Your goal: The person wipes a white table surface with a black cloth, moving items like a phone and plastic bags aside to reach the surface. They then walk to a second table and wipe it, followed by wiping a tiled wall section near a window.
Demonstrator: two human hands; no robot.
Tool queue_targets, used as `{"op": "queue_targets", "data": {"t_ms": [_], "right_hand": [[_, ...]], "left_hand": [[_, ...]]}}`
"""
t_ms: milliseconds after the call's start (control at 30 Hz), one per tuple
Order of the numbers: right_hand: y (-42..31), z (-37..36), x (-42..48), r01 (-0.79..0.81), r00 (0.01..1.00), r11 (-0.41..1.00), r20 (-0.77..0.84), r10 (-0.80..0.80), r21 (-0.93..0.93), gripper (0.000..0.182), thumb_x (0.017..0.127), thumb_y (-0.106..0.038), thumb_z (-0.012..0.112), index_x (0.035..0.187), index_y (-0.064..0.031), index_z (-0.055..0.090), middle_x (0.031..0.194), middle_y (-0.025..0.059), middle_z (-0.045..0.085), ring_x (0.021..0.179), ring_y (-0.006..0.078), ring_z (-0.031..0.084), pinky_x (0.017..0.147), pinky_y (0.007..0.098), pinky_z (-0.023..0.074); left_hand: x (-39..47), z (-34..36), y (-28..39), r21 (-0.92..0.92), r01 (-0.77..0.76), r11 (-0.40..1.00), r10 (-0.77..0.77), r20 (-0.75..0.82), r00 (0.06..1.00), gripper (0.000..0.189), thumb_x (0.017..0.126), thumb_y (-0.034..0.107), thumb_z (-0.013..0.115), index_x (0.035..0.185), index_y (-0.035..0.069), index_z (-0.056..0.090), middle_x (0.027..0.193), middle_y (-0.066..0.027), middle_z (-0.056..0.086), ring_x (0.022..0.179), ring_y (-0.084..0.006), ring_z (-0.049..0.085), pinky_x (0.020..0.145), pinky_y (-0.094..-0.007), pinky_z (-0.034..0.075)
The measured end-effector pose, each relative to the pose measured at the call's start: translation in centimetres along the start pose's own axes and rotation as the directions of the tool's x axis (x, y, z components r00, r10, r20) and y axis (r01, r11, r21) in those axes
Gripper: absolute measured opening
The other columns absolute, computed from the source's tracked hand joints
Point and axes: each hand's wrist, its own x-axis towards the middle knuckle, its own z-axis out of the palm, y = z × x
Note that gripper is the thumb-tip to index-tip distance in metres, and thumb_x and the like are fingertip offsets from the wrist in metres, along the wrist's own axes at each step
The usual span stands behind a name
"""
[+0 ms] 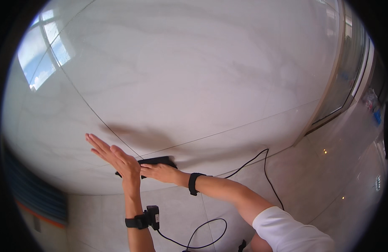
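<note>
My left hand point(116, 159) is raised before the glossy wall with its fingers apart and nothing in them. A black strap with a small black device point(153, 217) sits on my left wrist. Close to its right, my right hand point(159, 172) presses on a black cloth-like item point(159, 161) against the lower wall. Part of that item is hidden behind both hands, so its exact kind cannot be told. My right wrist wears a black strap point(194, 183).
Pale marbled tiles point(194, 78) cover the wall. A black cable point(266, 176) bends up against the wall base, and another loops over the tiled floor point(175, 204). Dark ribbed material point(39, 189) stands at left, a glass door point(345, 82) at right.
</note>
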Motion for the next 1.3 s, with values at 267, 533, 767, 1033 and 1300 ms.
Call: {"op": "queue_targets", "data": {"t_ms": [267,533,767,1033,1300], "right_hand": [[13.2,-8.8,-10.9,0.413,0.899,0.88,0.258,-0.353,-0.234,0.055,0.094,-0.02,0.037,0.149,-0.0163,0.026,0.153,-0.0059,0.027,0.138,0.01,0.027,0.114,0.028,0.0218],[32.0,-29.2,-35.4,-0.489,0.724,0.695,0.2,0.661,-0.528,0.056,0.085,-0.026,0.052,0.129,0.0066,0.04,0.144,0.026,0.027,0.135,0.0391,0.025,0.111,0.0517,0.0187],[33.0,-25.2,-39.9,-0.933,0.359,0.298,-0.488,0.796,-0.2,0.055,0.1,-0.024,0.034,0.138,0.0139,0.025,0.148,0.0322,0.018,0.136,0.0461,0.021,0.111,0.0518,0.0162],[13.3,-11.5,-23.0,-0.864,0.491,0.5,-0.324,0.809,-0.063,0.059,0.09,-0.031,0.05,0.136,0.0003,0.032,0.139,0.0168,0.034,0.124,0.0278,0.033,0.099,0.0455,0.0238],[-3.2,1.2,-5.8,-0.107,0.989,0.959,0.126,0.075,0.264,0.066,0.087,-0.01,0.05,0.148,-0.0157,0.027,0.149,-0.0086,0.032,0.128,0.0066,0.039,0.092,0.0191,0.045]], "left_hand": [[-2.6,1.4,-3.7,0.08,-0.045,0.996,0.04,0.067,0.997,0.062,0.102,0.04,0.021,0.149,0.001,0.009,0.156,-0.0197,0.006,0.145,-0.0332,0.004,0.115,-0.0483,0.003],[-1.0,0.8,-3.3,0.27,-0.042,0.962,0.039,0.017,0.999,0.072,0.101,0.043,0.023,0.146,-0.005,-0.005,0.155,-0.0238,-0.006,0.144,-0.0364,-0.008,0.114,-0.0487,-0.004],[-0.9,1.0,-2.4,0.249,-0.034,0.968,0.021,0.054,0.998,0.074,0.101,0.044,0.024,0.146,-0.005,-0.008,0.154,-0.0243,-0.009,0.143,-0.037,-0.01,0.114,-0.0488,-0.006],[-1.6,0.7,-2.6,0.239,0.019,0.971,-0.039,0.08,0.996,0.074,0.101,0.043,0.024,0.145,-0.006,-0.009,0.153,-0.0258,-0.009,0.143,-0.0388,-0.011,0.114,-0.05,-0.006],[-1.8,1.5,-1.9,0.051,-0.002,0.999,-0.007,0.173,0.985,0.07,0.102,0.043,0.021,0.147,-0.005,-0.002,0.154,-0.0257,-0.008,0.143,-0.0393,-0.007,0.114,-0.0506,-0.001]]}}
